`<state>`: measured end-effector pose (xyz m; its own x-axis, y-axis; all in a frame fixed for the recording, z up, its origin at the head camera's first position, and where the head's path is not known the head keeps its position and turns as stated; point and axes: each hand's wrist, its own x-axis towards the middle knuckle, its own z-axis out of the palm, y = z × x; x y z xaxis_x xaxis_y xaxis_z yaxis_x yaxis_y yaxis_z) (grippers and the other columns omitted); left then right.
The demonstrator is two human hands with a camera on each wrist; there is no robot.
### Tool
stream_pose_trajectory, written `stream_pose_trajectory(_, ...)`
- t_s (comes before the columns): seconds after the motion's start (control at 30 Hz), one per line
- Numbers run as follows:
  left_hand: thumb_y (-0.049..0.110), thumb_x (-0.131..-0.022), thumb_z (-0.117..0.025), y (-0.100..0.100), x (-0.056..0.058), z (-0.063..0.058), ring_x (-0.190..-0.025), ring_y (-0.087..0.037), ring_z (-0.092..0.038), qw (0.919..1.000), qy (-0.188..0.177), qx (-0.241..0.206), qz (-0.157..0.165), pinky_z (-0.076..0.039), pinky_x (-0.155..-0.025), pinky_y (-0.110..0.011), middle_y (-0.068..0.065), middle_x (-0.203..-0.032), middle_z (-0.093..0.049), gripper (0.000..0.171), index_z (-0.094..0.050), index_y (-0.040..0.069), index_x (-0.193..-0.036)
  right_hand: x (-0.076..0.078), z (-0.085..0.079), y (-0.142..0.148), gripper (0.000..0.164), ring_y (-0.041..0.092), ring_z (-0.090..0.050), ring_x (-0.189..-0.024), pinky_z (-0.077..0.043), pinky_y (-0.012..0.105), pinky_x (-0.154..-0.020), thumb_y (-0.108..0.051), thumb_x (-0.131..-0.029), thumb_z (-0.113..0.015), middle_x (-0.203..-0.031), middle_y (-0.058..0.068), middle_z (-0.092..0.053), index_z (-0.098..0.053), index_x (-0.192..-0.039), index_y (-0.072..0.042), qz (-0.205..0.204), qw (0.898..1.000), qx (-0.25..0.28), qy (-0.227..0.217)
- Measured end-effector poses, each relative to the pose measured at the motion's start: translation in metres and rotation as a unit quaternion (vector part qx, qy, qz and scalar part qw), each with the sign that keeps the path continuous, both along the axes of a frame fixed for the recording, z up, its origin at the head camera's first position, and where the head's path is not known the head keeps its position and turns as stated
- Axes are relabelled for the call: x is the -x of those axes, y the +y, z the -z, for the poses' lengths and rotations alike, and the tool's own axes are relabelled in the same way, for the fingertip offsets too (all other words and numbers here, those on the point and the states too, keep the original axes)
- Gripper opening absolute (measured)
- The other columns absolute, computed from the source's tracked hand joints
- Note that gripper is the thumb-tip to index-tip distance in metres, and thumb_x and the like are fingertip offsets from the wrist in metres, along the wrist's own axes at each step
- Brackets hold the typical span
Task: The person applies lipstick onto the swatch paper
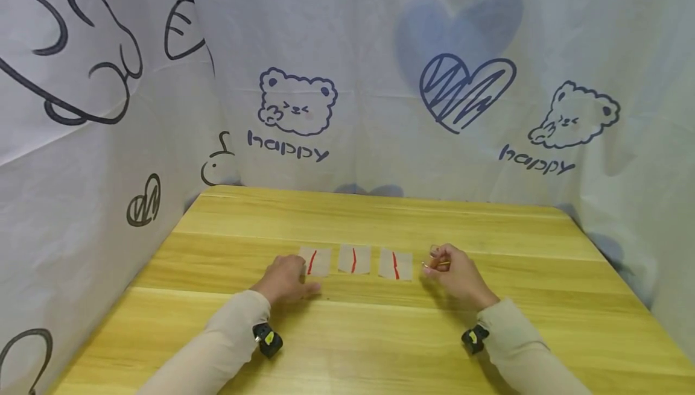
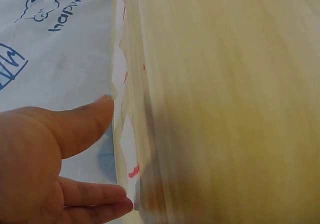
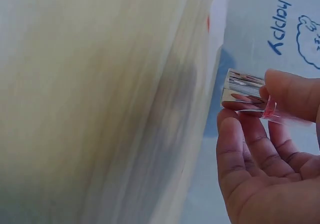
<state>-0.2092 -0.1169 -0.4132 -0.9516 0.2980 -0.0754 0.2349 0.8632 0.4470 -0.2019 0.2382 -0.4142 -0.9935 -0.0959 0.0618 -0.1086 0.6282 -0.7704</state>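
Three pale paper pieces, each with a red line, lie in a row: a left piece (image 1: 323,262), a middle piece (image 1: 347,259) and a right piece (image 1: 387,265). At the left piece's edge is my left hand (image 1: 285,278), fingertips right at it, thumb spread away from the fingers. My right hand (image 1: 456,274) is beyond the right piece, pinching a small clear, shiny block (image 3: 242,94) between thumb and fingers. The block's faces show reflections and a reddish streak near the thumb. In the left wrist view, the left hand (image 2: 45,149) has nothing between thumb and fingers.
A wooden table (image 1: 347,347) carries the papers. White curtains (image 1: 369,33) printed with bears, hearts and the word happy hang behind the table and along its sides. A black wrist camera (image 1: 268,339) sits on the left sleeve, another camera (image 1: 475,339) on the right.
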Motion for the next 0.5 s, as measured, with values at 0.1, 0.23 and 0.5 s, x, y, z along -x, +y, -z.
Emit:
stream_pose_trajectory(0.1,0.037,-0.083,-0.077,-0.0006,-0.0005,0.0003,-0.079,-0.025,-0.048,0.9998,-0.017,0.006,-0.008,-0.042,-0.07,-0.04,-0.003,-0.077,-0.053,0.037,-0.056,0.007,-0.077,0.0029,0.0006,0.0026,0.02,0.026,-0.063,-0.092,-0.052,0.043,-0.082,-0.012,-0.089,-0.072,-0.097,0.008,-0.064,-0.055,-0.096,-0.003,0.002,1.0,-0.024,-0.001)
stream_pose_trajectory(0.23,0.039,-0.083,-0.077,-0.0012,-0.0006,0.0025,-0.083,-0.026,-0.047,0.9994,-0.03,0.01,-0.015,-0.042,-0.072,-0.04,-0.003,-0.08,-0.053,0.037,-0.057,0.008,-0.079,0.0045,0.0016,0.0052,0.019,0.026,-0.063,-0.091,-0.052,0.044,-0.081,-0.009,-0.087,-0.073,-0.093,0.007,-0.064,-0.055,-0.09,-0.005,0.002,0.999,-0.053,-0.003)
stream_pose_trajectory(0.5,0.039,-0.083,-0.077,-0.0004,0.0001,0.0055,-0.082,-0.026,-0.046,0.9995,-0.028,0.013,-0.007,-0.041,-0.071,-0.04,-0.003,-0.082,-0.053,0.038,-0.057,0.008,-0.08,0.006,0.0053,0.0071,0.019,0.029,-0.063,-0.095,-0.052,0.045,-0.08,-0.009,-0.087,-0.074,-0.095,0.007,-0.064,-0.054,-0.087,-0.006,0.006,0.997,-0.079,-0.009)
